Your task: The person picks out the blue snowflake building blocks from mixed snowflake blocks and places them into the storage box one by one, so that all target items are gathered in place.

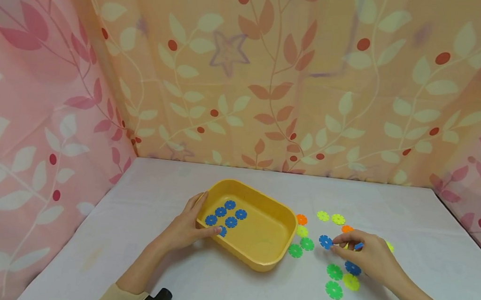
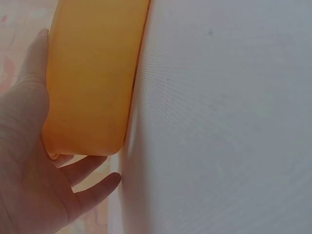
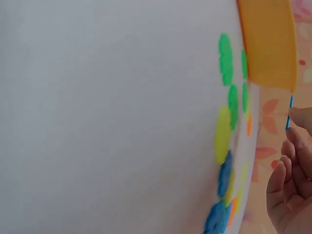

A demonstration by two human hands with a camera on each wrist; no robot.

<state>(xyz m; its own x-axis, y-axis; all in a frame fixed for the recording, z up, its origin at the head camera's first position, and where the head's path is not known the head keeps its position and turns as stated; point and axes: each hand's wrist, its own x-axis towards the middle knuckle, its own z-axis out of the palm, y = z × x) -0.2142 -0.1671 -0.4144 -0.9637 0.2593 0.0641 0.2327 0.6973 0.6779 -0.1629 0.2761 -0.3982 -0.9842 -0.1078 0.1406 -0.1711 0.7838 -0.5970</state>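
Note:
My left hand (image 1: 185, 228) holds a yellow plastic tray (image 1: 254, 238) at its left end, thumb over the near rim and fingers along the outer end wall. In the left wrist view the tray's side wall (image 2: 95, 83) shows close beside the thumb. Several blue notched discs (image 1: 231, 222) lie flat in the tray's left part. Right of the tray, my right hand (image 1: 369, 256) pinches a blue notched disc (image 1: 325, 242) between thumb and forefinger, above the table. The right wrist view shows that disc (image 3: 291, 101) edge-on, with the other fingers curled below.
Loose discs lie on the white table (image 1: 279, 299) around my right hand: green ones (image 1: 333, 290), yellow ones (image 1: 350, 282), orange ones (image 1: 301, 219) and a blue one (image 1: 352, 268). A patterned curtain (image 1: 271, 77) hangs behind the table.

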